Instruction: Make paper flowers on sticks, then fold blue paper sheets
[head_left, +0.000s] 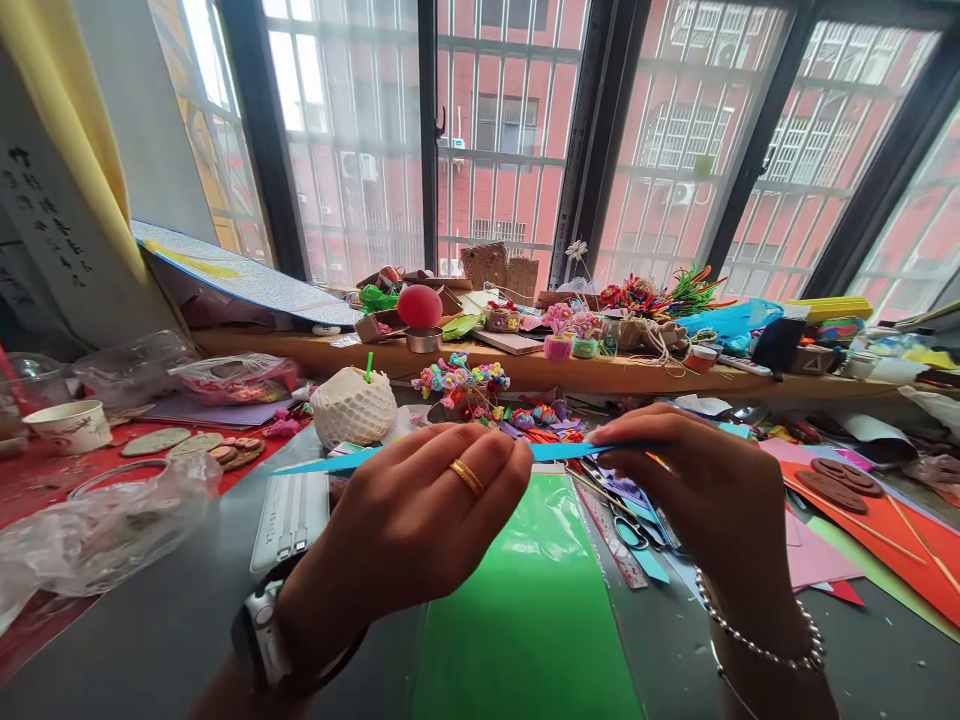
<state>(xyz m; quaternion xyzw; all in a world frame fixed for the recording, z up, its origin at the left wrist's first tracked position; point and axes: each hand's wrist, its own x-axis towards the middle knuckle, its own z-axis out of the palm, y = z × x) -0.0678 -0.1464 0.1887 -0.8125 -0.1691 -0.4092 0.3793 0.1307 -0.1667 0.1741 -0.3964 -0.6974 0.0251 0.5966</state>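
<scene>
A narrow strip of blue paper stretches level between my two hands, above the table. My left hand, with a gold ring, pinches it near the middle, and its pointed left end sticks out past the knuckles. My right hand grips the other end between thumb and fingers. Below them lies a green sheet in a clear sleeve on the dark table. Scissors and a patterned ruler rest to the right of the sheet.
A coconut in white foam netting stands behind my left hand, near a white power bank. Plastic bags and a paper cup are at left. Coloured paper lies right. Craft items crowd the wooden sill.
</scene>
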